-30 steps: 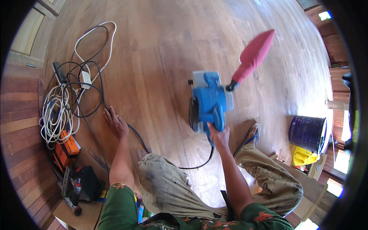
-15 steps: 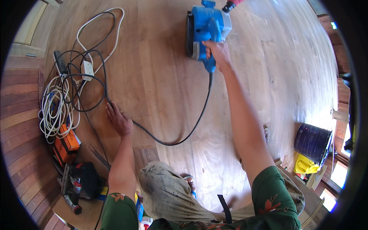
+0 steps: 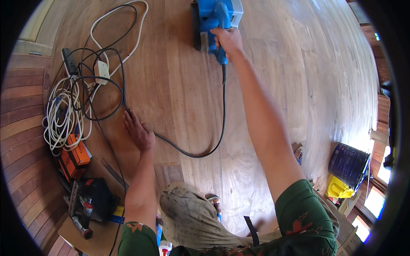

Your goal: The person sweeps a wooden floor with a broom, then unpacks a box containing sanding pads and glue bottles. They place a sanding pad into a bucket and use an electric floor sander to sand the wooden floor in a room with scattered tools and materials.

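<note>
Head view: hands well apart
Right hand [image 3: 228,40]: fist clamped on blue plastic sander [image 3: 213,21]
Left hand [image 3: 137,130]: flat, fingers spread, pressing smooth wooden floor [image 3: 299,77]
Cable [image 3: 205,149]: black, curved

Sander partly out of view
The sander [image 3: 215,21] is cut off above the right hand [image 3: 228,40], whose grip hides its handle.

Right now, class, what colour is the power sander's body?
Bright blue: the power sander shows best in the head view.
</note>
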Motion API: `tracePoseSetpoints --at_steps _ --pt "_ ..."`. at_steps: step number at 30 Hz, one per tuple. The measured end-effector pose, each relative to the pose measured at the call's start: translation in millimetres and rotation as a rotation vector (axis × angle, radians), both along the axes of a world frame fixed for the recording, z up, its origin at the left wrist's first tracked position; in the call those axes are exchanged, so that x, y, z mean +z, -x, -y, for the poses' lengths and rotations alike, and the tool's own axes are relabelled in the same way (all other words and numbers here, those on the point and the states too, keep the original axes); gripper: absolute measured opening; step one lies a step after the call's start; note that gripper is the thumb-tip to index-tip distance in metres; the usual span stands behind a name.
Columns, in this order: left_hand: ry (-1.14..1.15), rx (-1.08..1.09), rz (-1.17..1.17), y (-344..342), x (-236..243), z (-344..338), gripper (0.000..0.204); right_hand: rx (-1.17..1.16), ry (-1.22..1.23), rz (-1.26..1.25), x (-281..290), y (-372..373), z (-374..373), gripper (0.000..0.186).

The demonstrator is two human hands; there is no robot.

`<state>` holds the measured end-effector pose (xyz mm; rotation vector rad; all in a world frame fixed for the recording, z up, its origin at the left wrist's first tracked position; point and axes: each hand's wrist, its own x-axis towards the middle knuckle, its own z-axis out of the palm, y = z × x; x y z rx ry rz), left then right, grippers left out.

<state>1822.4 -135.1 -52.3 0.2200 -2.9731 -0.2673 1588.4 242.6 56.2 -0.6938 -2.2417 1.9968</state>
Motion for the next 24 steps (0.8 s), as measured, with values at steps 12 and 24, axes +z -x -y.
tracePoseSetpoints --at_steps 12,24 --pt "0.047 0.008 -0.012 -0.8 -5.4 3.1 0.063 0.006 0.054 0.007 -2.5 -170.8 26.1 0.017" --pt "-0.021 0.348 0.116 10.0 -0.6 21.3 0.065 0.078 -0.157 0.186 1.5 -406.5 52.3 0.023"
